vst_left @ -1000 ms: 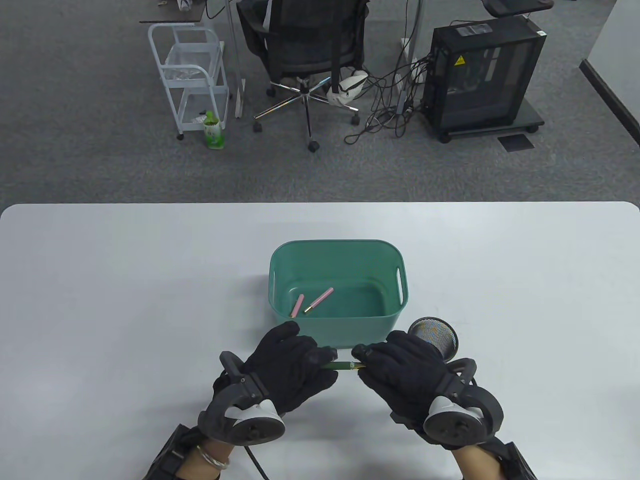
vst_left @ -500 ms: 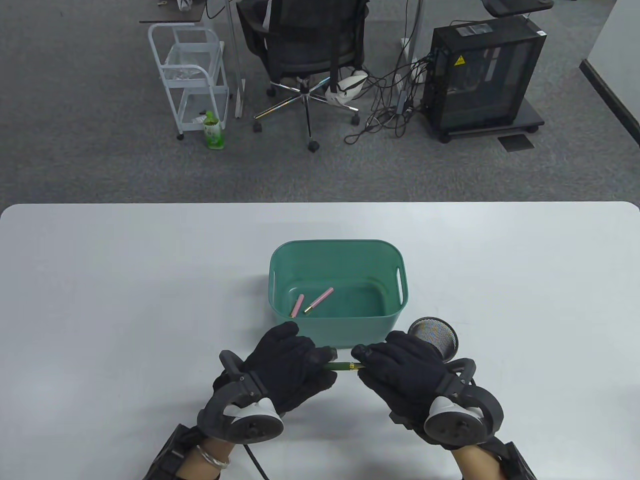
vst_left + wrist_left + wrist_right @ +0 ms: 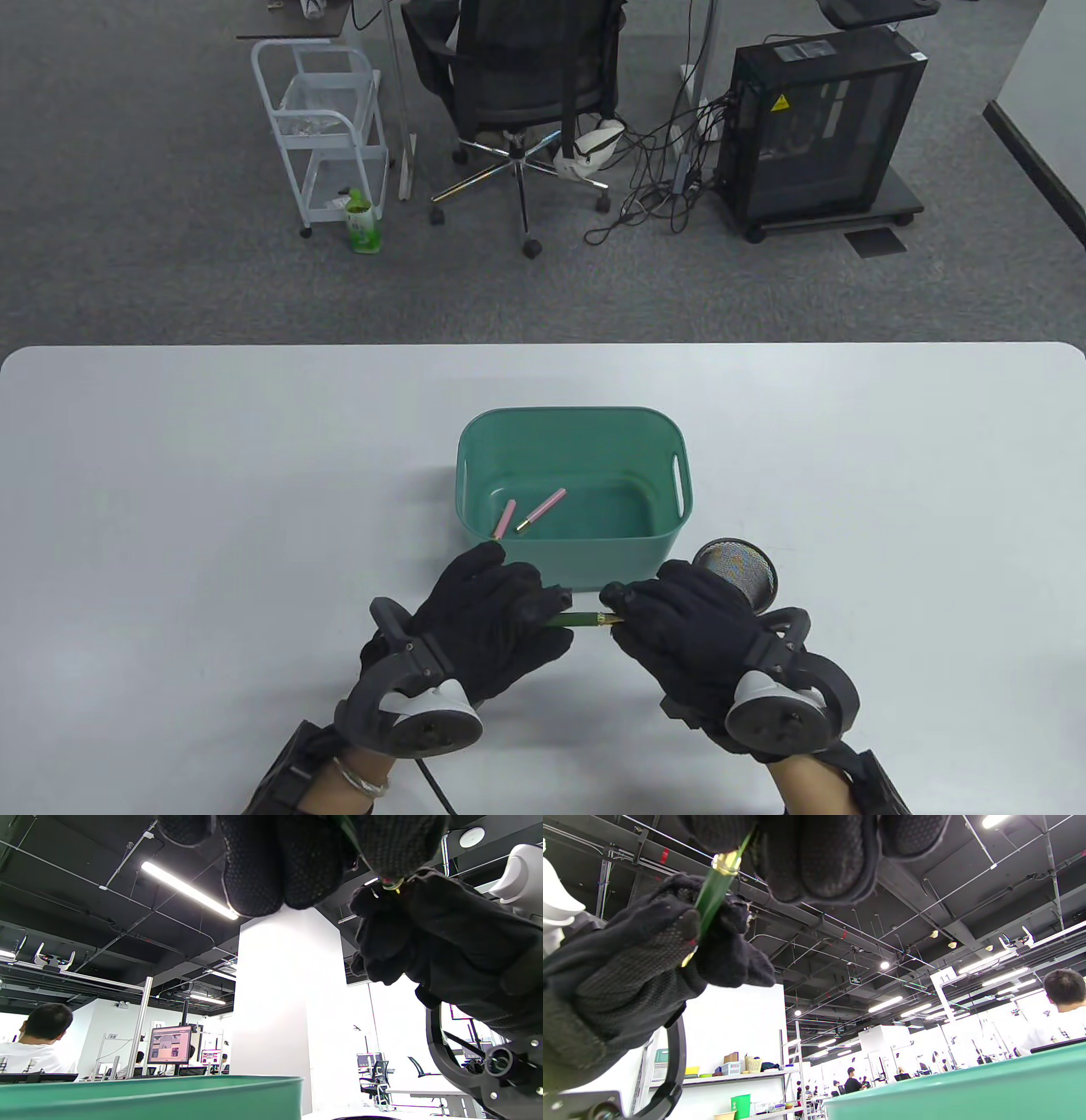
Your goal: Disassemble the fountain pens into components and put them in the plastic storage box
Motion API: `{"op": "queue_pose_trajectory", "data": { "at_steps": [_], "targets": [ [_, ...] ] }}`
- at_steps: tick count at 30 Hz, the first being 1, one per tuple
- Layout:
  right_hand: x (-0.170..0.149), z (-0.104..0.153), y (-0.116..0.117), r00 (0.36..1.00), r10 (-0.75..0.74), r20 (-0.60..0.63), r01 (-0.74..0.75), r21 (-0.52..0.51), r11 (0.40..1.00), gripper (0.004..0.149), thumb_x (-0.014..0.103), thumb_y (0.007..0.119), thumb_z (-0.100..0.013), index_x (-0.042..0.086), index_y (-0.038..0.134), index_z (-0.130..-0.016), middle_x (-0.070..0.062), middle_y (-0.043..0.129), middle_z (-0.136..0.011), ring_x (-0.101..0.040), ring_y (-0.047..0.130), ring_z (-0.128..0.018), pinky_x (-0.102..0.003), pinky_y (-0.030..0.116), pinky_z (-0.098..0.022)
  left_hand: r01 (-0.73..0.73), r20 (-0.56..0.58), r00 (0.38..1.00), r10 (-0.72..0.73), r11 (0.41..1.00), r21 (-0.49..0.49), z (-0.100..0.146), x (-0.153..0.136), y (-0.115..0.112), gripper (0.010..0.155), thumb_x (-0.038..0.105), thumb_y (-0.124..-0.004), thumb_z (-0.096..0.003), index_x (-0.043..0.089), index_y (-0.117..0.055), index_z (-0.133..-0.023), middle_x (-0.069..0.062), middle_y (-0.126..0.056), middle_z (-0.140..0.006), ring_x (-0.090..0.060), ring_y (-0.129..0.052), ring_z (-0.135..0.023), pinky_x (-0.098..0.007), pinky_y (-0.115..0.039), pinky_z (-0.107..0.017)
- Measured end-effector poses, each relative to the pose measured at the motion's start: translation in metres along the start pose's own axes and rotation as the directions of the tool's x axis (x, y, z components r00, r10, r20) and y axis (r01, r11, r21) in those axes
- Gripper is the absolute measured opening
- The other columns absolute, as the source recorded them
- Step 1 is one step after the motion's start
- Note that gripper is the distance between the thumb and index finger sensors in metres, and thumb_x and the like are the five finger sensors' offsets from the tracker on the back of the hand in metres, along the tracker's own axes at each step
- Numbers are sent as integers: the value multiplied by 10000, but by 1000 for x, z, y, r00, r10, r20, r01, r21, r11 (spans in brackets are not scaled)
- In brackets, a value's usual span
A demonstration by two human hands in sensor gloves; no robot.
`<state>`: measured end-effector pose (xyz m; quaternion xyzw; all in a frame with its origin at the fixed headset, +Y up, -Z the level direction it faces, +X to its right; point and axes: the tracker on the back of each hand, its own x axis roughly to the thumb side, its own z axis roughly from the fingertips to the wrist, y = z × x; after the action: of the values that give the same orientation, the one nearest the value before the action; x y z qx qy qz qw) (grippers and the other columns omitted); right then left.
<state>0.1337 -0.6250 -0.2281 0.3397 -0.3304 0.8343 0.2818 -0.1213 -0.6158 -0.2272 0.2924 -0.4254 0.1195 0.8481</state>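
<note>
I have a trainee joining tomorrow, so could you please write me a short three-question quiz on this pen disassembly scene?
1. True or false: the left hand and the right hand both grip the green fountain pen.
2. What lies inside the green plastic storage box? A) two pink pen parts B) a whole green pen C) nothing
3. Fill in: the black mesh pen cup stands on the table beside the box's near ______ corner, seen from the table view.

Key: 1 true; 2 A, the two pink pen parts; 3 right.
</note>
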Motion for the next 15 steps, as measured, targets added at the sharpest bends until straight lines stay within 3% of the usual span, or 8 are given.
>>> {"op": "queue_pose_trajectory", "data": {
  "at_steps": [15],
  "targets": [
    [-2, 0, 2, 1000, -4, -11, 4, 19, 1000, 416, 447, 694, -542, 257, 811, -892, 14, 901, -770, -98, 924, -627, -415, 686, -691, -8, 0, 1000, 8, 1000, -4, 0, 0, 0, 466, 488, -658, -645, 141, -830, -905, 65, -969, -660, -203, -984, -716, -527, -610, -795]
  ]
}}
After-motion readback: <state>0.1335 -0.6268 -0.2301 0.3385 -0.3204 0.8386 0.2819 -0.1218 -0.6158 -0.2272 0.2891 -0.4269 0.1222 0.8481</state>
